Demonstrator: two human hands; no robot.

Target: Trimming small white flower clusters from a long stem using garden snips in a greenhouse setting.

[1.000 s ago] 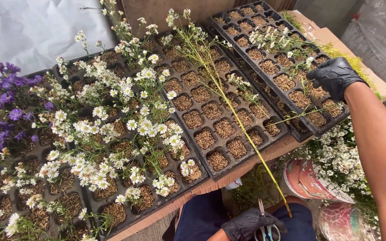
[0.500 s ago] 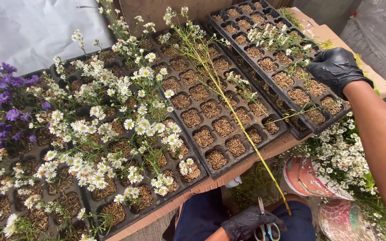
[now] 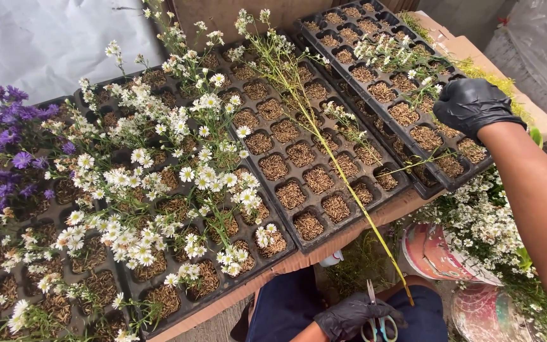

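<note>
A: We count two hands, both in black gloves. The left gloved hand [image 3: 356,314] sits at the bottom centre of the frame; the right gloved hand [image 3: 471,105] is at the upper right.

B: Trays?

A: We count at least four black plastic cell trays across the frame. The upper-right tray [image 3: 375,63] holds brown fibrous plugs and a few thin white-flowered sprigs. The centre tray [image 3: 324,183] holds the same plugs, mostly bare. The lower-left tray [image 3: 178,297] is crowded with small white daisy-like flowers [image 3: 204,174]. At the far left, purple flowers [image 3: 7,139] stand in another tray; we cannot count its cells.

B: Other containers?

A: Two round buckets at the lower right; the orange-rimmed bucket [image 3: 441,256] is partly hidden by white blossoms.

B: Fingers?

A: The left fingers are curled through the handles of one pair of teal-handled scissors [image 3: 375,320], blades pointing up and closed. One long green flower stem [image 3: 340,174] runs from the upper centre down to just right of that hand; we cannot tell whether the fingers pinch it. The right fingers are bent together over the upper-right tray, touching sprigs there.
</note>
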